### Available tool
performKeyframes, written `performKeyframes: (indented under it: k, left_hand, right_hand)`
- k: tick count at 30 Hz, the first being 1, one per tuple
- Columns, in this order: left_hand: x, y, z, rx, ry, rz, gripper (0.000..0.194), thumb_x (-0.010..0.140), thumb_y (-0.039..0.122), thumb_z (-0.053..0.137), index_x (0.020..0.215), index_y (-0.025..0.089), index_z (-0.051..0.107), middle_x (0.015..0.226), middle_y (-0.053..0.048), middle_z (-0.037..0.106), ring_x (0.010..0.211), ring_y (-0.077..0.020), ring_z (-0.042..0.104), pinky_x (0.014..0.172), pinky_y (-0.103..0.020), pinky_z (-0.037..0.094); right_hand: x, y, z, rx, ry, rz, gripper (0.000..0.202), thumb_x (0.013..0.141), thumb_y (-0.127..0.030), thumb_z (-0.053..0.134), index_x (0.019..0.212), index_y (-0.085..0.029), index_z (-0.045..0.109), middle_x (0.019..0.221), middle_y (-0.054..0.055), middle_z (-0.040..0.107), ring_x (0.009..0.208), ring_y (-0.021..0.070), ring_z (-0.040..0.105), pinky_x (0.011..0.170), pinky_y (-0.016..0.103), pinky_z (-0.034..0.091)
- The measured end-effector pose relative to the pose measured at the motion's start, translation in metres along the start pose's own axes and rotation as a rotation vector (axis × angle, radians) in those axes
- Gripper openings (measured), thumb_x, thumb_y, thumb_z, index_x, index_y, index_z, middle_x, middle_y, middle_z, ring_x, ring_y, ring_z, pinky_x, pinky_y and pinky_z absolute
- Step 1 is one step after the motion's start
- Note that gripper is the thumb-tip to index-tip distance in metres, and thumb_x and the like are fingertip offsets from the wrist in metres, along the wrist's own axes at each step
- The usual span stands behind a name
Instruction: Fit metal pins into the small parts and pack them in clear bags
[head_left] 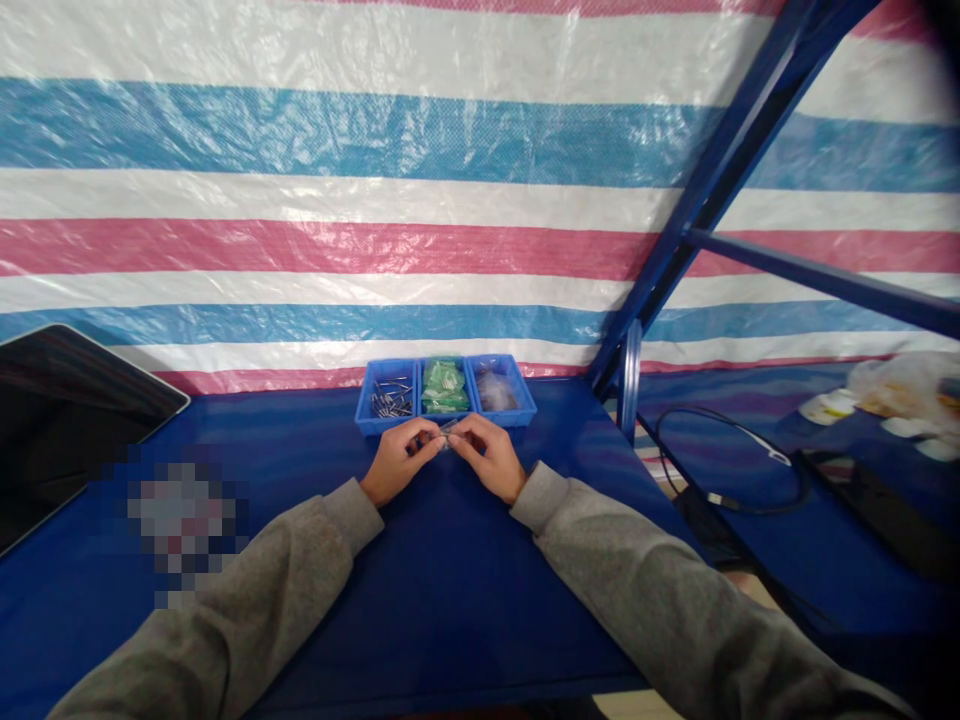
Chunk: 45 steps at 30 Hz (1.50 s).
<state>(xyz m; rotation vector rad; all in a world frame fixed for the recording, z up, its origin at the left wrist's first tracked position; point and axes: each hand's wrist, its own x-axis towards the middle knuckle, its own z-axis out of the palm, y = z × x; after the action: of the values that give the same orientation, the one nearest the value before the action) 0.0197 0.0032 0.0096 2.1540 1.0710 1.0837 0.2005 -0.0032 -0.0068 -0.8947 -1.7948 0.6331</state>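
Note:
My left hand (pixel 405 455) and my right hand (pixel 486 452) meet over the blue table, fingertips pinched close together. Between them is a small, clear, shiny thing (pixel 447 434) that looks like a little plastic bag; the fingers cover most of it. Just beyond my hands stand three blue bins side by side. Loose metal pins or screws (pixel 391 398) lie in the left bin (pixel 364 412). Green-printed plastic packets (pixel 444 384) fill the middle bin (pixel 444 410). Clear plastic bags (pixel 496 390) are in the right bin (pixel 527 403).
A dark-screened device (pixel 82 420) stands at the left, near a pixelated patch. Blue metal framing (pixel 675 245) rises to the right. Past it, a second blue surface holds a black cable (pixel 739 508), a dark flat object (pixel 874 505) and a plastic bag (pixel 904 380).

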Motion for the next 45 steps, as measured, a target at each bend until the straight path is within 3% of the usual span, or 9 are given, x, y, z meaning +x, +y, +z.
performKeyframes:
  k: [21, 29, 45]
  left_hand:
    - [-0.0010, 0.0013, -0.0019, -0.002, 0.072, 0.033, 0.022, 0.084, 0.032, 0.054, 0.081, 0.013, 0.066, 0.061, -0.001, 0.057, 0.052, -0.0095, 0.050, 0.054, -0.022, 0.042]
    - [-0.0018, -0.0031, 0.0005, -0.093, -0.007, -0.044, 0.025, 0.082, 0.035, 0.056, 0.091, 0.013, 0.063, 0.066, -0.002, 0.061, 0.050, -0.0091, 0.053, 0.051, -0.021, 0.044]
    - [-0.0004, -0.0006, 0.0005, -0.039, 0.002, -0.032, 0.025, 0.083, 0.036, 0.055, 0.086, 0.013, 0.064, 0.070, -0.003, 0.062, 0.053, -0.0095, 0.053, 0.052, -0.021, 0.043]
  right_hand:
    - [-0.0015, 0.0026, 0.0011, -0.010, -0.007, 0.050, 0.020, 0.086, -0.036, 0.052, 0.081, -0.019, 0.062, 0.069, 0.000, 0.055, 0.059, 0.0123, 0.048, 0.056, 0.024, 0.039]
    - [-0.0031, 0.0049, 0.0026, 0.012, 0.013, 0.091, 0.025, 0.086, -0.039, 0.052, 0.075, -0.018, 0.060, 0.062, -0.001, 0.052, 0.053, 0.0113, 0.046, 0.052, 0.023, 0.039]
    - [-0.0024, 0.0046, 0.0027, 0.055, 0.033, 0.095, 0.026, 0.086, -0.041, 0.050, 0.084, -0.018, 0.063, 0.070, 0.001, 0.057, 0.056, 0.0119, 0.049, 0.053, 0.024, 0.042]
